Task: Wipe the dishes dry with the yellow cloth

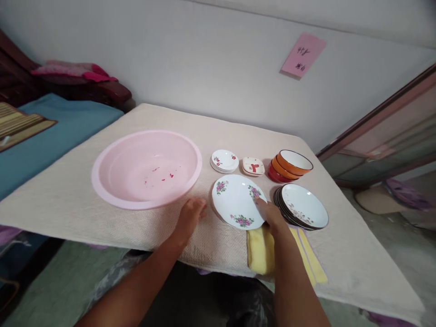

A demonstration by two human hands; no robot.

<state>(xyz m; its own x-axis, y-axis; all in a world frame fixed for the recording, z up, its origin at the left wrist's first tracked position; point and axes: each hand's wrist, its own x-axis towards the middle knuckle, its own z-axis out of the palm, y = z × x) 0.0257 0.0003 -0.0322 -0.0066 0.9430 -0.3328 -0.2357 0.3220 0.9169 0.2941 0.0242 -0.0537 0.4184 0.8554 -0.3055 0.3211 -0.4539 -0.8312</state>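
A white plate point(235, 202) with purple flower sprays lies in front of me, and another rim seems to show beneath its edge. My right hand point(270, 213) grips its right rim, thumb on top; the other fingers are mostly hidden. Just left of the plate, my left hand point(192, 215) hovers with loosely bent fingers, slightly apart and holding nothing. Under my right wrist lies a folded yellow cloth point(260, 252). Small flowered dishes point(225, 160) are stacked behind the plate, beside square dishes point(253, 166). Dark-edged plates point(304, 205) form a stack on the right.
A large pink basin point(146, 170) with a few red marks inside stands at left on the cloth-covered table point(207, 125). Orange and red bowls point(291, 165) are stacked at the back right. Behind the table rises a white wall bearing a pink note point(302, 56). A blue-covered bed point(68, 118) adjoins the left.
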